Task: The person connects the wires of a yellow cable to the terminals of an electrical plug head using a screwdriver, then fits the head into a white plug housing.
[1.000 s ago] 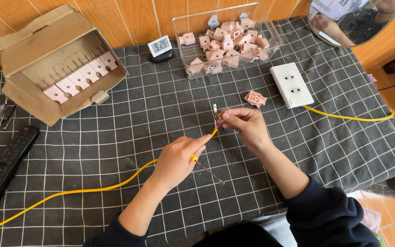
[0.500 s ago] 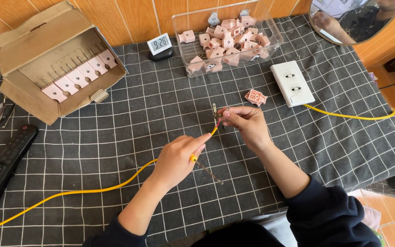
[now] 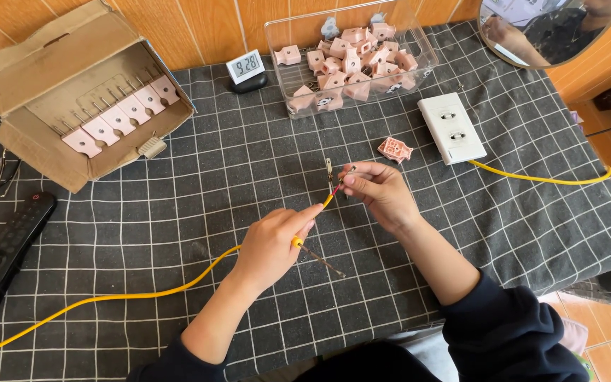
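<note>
The yellow cable (image 3: pixel 178 286) is being gripped by the closed left hand (image 3: pixel 271 244); its stripped wire ends (image 3: pixel 339 185) are being pinched by the right hand (image 3: pixel 380 191) at two o'clock. A pink socket part (image 3: pixel 394 149) is lying just beyond, at one o'clock.

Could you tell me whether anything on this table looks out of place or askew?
One pink socket part lies loose on the checked cloth, outside the clear bin that holds the others. The cardboard box lies tipped on its side, flaps open.
</note>
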